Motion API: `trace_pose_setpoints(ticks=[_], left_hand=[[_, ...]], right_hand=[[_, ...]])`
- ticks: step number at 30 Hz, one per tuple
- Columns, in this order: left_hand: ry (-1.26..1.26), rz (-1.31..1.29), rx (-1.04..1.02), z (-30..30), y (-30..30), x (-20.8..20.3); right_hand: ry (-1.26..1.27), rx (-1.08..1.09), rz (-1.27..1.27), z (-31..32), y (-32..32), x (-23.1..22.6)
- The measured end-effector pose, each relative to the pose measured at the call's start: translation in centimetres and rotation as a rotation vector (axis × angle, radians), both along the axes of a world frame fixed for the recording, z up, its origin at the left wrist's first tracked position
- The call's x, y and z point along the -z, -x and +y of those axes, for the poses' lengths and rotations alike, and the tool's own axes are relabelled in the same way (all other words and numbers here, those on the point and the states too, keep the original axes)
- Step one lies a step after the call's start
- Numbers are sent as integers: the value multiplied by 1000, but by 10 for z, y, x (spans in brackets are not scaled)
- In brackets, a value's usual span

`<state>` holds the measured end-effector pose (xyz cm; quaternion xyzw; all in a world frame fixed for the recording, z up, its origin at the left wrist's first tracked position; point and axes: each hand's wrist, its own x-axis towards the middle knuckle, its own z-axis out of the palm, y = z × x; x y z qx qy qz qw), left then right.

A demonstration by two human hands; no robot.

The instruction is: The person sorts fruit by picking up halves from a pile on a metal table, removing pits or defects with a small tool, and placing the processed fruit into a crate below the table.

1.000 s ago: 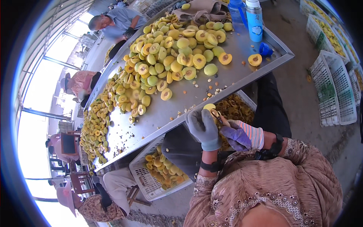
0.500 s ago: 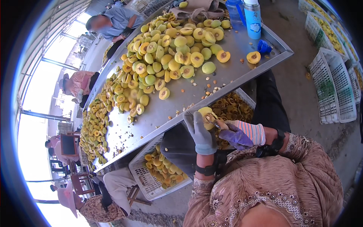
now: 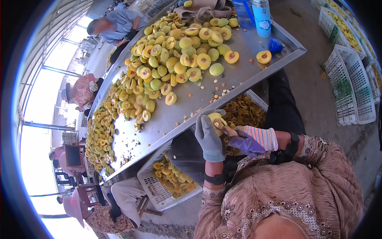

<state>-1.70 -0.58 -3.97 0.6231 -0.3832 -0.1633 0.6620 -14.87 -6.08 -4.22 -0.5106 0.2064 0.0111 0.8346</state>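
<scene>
My left hand [image 3: 210, 137], in a grey glove, is closed around a yellow-green fruit half [image 3: 216, 119], perhaps peach or apricot, its brownish hollow facing my right hand. My right hand [image 3: 251, 142], in a purple glove with a striped cuff, grips a small pitting tool [image 3: 226, 132]. The tool's thin metal end meets the fruit's hollow; its exact tip shape is hard to make out. Below both hands lie many darker fruit pieces [image 3: 244, 115] in a white crate [image 3: 258, 100]. On the metal table [image 3: 191, 107] ahead spreads a big heap of halved fruit [image 3: 175, 51].
Loose pits [image 3: 217, 95] dot the table near its raised edge. A blue bottle [image 3: 261, 20] and a blue cup [image 3: 274, 45] stand at the far right corner. Another crate of fruit [image 3: 153, 195] sits at lower left, with white crates [image 3: 350, 85] on the right. Several people work along the left.
Both hands stay together at the fruit half, with the tool still at its hollow; the fruit is turned slightly. The whole view has shifted a little.
</scene>
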Motion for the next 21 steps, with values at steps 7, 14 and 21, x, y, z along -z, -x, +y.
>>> trace_pose_setpoints(ticks=[7,14,21], left_hand=[[-65,225,-189,4,-6,27],[-149,-516,122,10,-15,17],[-52,64,-122,3,4,11]], right_hand=[[-324,-85,-123,-5,2,10],[-115,-26,22,-5,2,-8],[-549,-113,-23,-8,4,-1]])
